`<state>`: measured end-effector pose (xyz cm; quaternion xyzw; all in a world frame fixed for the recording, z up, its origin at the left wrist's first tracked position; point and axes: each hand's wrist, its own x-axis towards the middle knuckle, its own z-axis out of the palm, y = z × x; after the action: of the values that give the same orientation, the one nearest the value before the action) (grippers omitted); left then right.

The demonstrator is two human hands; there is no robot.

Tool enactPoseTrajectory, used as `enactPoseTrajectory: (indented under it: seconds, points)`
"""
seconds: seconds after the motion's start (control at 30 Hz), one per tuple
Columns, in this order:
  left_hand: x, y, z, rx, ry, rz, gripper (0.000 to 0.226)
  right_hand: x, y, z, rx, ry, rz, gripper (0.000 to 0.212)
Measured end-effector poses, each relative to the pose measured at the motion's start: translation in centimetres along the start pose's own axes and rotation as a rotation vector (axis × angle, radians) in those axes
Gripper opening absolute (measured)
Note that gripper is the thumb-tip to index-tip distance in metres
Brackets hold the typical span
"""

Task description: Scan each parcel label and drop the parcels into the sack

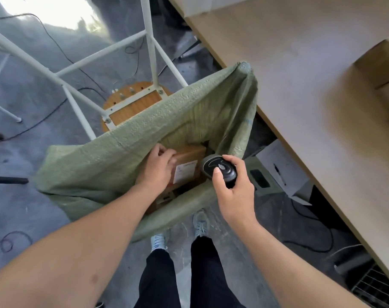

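Grey floor; brown labelled parcel [186, 167].

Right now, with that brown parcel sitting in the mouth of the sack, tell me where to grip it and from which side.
Grip the brown parcel by its left edge, from above on the left, much as the left hand does now. Its labelled face points up, the sack wall crowds the far side, and the right hand with the scanner sits to the right.

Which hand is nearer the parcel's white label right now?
Left. The left hand grips the parcel beside the label; the right hand holds the scanner just off its other side.
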<state>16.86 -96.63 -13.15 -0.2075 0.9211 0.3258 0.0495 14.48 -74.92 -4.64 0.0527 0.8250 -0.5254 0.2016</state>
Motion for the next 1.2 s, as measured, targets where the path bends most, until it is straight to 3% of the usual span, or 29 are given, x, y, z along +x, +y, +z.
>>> enactPoseTrajectory:
  seconds: [0.1,0.2,0.47,0.9,1.2]
  points:
    - [0.4,0.6,0.3,-0.004,-0.043,-0.045,0.035,-0.4,-0.2,-0.1,0.002,0.016,-0.003,0.027]
    - [0.8,0.7,0.7,0.134,-0.268,-0.098,0.050,-0.7,-0.1,-0.3,0.002,0.042,-0.006,0.028]
    - [0.3,2.6,-1.1,0.353,-0.393,0.116,0.056,-2.1,-0.9,-0.2,0.010,0.097,-0.030,0.028]
    - [-3.5,10.5,-8.3,0.520,-0.344,0.366,0.057,-7.6,-5.4,-1.5,0.068,0.332,-0.031,0.026]
    - [-7.2,21.3,-11.8,0.540,-0.247,0.581,0.057,-11.8,-8.6,-9.3,0.118,0.544,-0.084,0.031]
